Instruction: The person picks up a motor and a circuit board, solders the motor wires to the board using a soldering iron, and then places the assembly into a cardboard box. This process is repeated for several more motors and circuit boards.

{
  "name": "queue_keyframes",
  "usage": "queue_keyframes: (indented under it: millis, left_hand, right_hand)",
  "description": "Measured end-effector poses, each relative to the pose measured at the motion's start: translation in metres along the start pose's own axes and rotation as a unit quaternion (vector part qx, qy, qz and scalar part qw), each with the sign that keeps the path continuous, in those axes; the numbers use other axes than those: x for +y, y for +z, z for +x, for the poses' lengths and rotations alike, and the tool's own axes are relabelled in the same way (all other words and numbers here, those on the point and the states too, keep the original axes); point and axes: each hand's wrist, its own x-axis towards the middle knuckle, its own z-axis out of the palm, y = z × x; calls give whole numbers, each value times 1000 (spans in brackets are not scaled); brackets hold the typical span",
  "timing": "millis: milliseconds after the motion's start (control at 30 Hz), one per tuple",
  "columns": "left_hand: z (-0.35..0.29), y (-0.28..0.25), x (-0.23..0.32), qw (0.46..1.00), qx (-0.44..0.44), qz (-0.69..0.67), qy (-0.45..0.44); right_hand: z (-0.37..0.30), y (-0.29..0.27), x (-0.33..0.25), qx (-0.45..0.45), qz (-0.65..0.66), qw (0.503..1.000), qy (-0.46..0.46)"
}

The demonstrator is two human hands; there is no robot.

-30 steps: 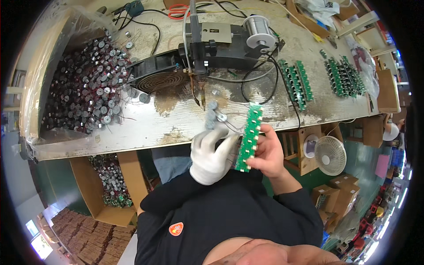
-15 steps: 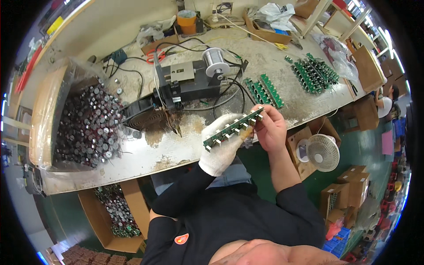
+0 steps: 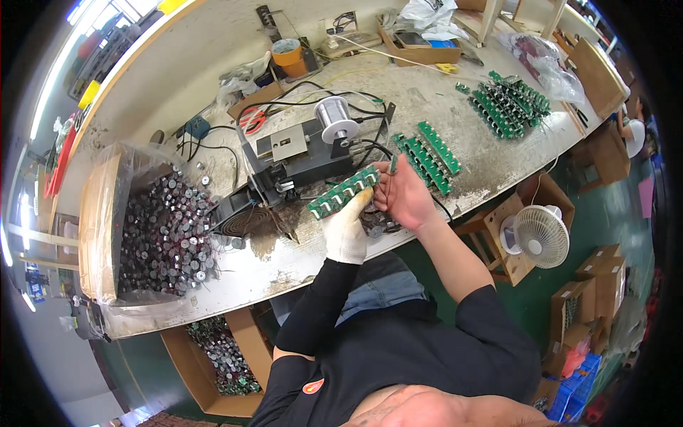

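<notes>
A strip of green circuit boards (image 3: 336,196) with white parts along it is in my left hand (image 3: 346,231), which wears a white glove with a stained thumb. My fingers are closed round the strip, thumb on its near edge. At its right end is my bare right hand (image 3: 409,196). A small green circuit board piece (image 3: 393,164) shows edge-on at my right thumb and fingers, with a gap between it and the strip. Beyond the hands stands a black soldering machine (image 3: 302,153) with a wire spool (image 3: 334,117) on it.
Several board strips (image 3: 430,156) lie to the right, with a pile of more strips (image 3: 509,103) behind. At the left, a plastic-lined box (image 3: 99,220) holds many small round metal parts (image 3: 167,231). A white fan (image 3: 541,235) stands beyond the table's right front edge.
The strip in my left hand has shifted left and looks shorter. My right hand has drawn apart from it with a small green piece. The whole view has also shifted.
</notes>
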Motion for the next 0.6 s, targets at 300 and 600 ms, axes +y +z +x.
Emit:
queue_keyframes:
  millis: [300,600]
  left_hand:
    - [1,-3,3,999,-39,-16,-16]
    - [-8,0,6,997,18,62,53]
  right_hand:
    - [1,-9,-2,-63,94,991,75]
    - [6,-11,5,-6,14,1000,6]
